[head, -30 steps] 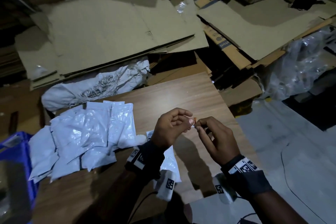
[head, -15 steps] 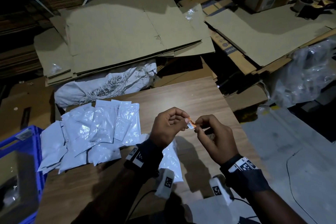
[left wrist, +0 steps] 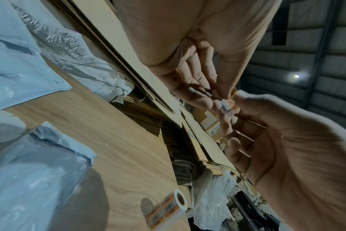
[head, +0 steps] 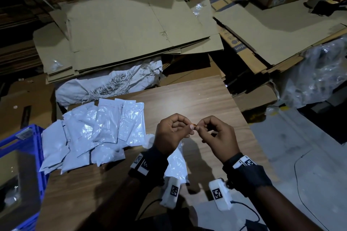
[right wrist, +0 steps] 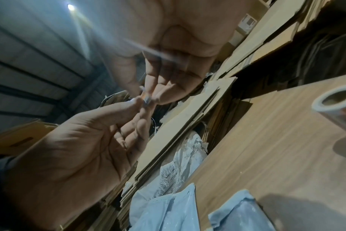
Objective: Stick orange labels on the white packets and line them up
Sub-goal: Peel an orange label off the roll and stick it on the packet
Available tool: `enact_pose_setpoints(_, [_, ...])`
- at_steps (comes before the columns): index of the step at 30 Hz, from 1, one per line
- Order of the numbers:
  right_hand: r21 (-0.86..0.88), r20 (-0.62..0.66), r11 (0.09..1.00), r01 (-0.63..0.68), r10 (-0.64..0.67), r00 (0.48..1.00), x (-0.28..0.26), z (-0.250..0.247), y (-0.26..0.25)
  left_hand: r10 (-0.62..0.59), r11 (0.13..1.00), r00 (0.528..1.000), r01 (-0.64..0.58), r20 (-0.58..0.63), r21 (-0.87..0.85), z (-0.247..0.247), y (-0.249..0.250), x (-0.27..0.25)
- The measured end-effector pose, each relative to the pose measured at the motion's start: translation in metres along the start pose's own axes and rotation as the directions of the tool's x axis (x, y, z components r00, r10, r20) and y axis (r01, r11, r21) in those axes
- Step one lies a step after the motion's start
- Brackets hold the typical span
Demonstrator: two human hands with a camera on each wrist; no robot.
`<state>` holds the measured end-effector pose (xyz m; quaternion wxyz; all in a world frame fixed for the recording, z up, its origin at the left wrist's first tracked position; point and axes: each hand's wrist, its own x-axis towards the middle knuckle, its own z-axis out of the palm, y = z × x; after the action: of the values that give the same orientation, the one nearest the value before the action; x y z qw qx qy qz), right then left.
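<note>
Near the centre of the head view both hands meet above the bench [head: 197, 99], and between them sits one small orange label [head: 194, 130], seen almost edge-on there. The left hand [head: 171, 133] pinches it between thumb and forefinger with the other fingers curled in; the right hand [head: 218, 137] pinches the opposite end the same way, so each grip is pressed together on the label and neither is spread. In the left wrist view the label [left wrist: 228, 105] shows as a tiny piece with a pale face and an orange one, which suggests that it is being parted from its backing, though that is too small to tell for sure. The relation that matters for sticking it on is downward and to the lower left of the frame: a single white packet [head: 177, 163] lies flat on the bench directly beneath the left wrist, its long axis running roughly up and down the frame, so the left hand is the nearer one. The loose heap of white packets [head: 97, 133] spreads further to the left of the frame, glossy, crinkled film overlapping at all angles, none yet in a row. A label roll [left wrist: 165, 207] on a pale core lies on the wood-grain surface, hidden in the head view. The blue crate [head: 22, 148] stands at the lower left edge, and flattened cardboard [head: 131, 24] fills the upper frame.
</note>
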<state>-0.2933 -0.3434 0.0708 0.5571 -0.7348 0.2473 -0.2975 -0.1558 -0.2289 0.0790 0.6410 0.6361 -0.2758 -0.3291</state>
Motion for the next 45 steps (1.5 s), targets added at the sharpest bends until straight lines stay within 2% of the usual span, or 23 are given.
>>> enact_pose_setpoints(3, [0.151,0.037,0.982,-0.116,0.112,0.993,0.004,0.006,0.010,-0.031,1.000,0.999,0.031,-0.038,0.003,-0.005,-0.007,-0.005])
enact_pose_setpoints(7, [0.193,0.108,0.951,-0.242,0.224,0.969,0.008,0.019,0.021,-0.072,0.996,0.991,0.077,-0.108,0.038,-0.016,-0.023,-0.009])
enact_pose_setpoints(13, [0.098,0.203,0.928,-0.359,0.335,0.920,0.004,0.043,0.042,-0.211,0.975,0.962,0.219,-0.176,0.028,-0.038,-0.062,-0.021])
enact_pose_setpoints(16, [0.053,0.222,0.893,-0.447,0.425,0.877,-0.010,0.058,0.060,-0.278,0.959,0.944,0.284,-0.180,0.008,-0.051,-0.090,-0.034])
enact_pose_setpoints(19, [0.024,0.208,0.841,-0.541,0.525,0.825,-0.026,0.070,0.081,-0.319,0.944,0.930,0.329,-0.181,0.029,-0.058,-0.113,-0.047])
enact_pose_setpoints(24, [-0.135,0.150,0.789,-0.600,0.614,0.775,-0.049,0.082,0.108,-0.370,0.909,0.909,0.397,-0.191,0.127,-0.066,-0.149,-0.061])
enact_pose_setpoints(27, [-0.151,0.138,0.755,-0.638,0.655,0.743,-0.060,0.089,0.118,-0.412,0.876,0.884,0.451,-0.221,0.173,-0.066,-0.163,-0.065])
enact_pose_setpoints(29, [-0.158,0.113,0.745,-0.648,0.665,0.738,-0.065,0.094,0.123,-0.417,0.861,0.884,0.459,-0.211,0.221,-0.065,-0.174,-0.066])
enact_pose_setpoints(33, [-0.236,0.068,0.752,-0.616,0.645,0.761,-0.072,0.102,0.122,-0.412,0.834,0.883,0.464,-0.224,0.299,-0.067,-0.185,-0.067])
enact_pose_setpoints(37, [-0.307,0.070,0.745,-0.592,0.638,0.767,-0.073,0.107,0.123,-0.417,0.817,0.883,0.469,-0.218,0.337,-0.070,-0.195,-0.070])
enact_pose_setpoints(45, [-0.334,0.013,0.742,-0.581,0.620,0.784,-0.079,0.115,0.132,-0.396,0.778,0.887,0.461,-0.236,0.427,-0.069,-0.209,-0.067])
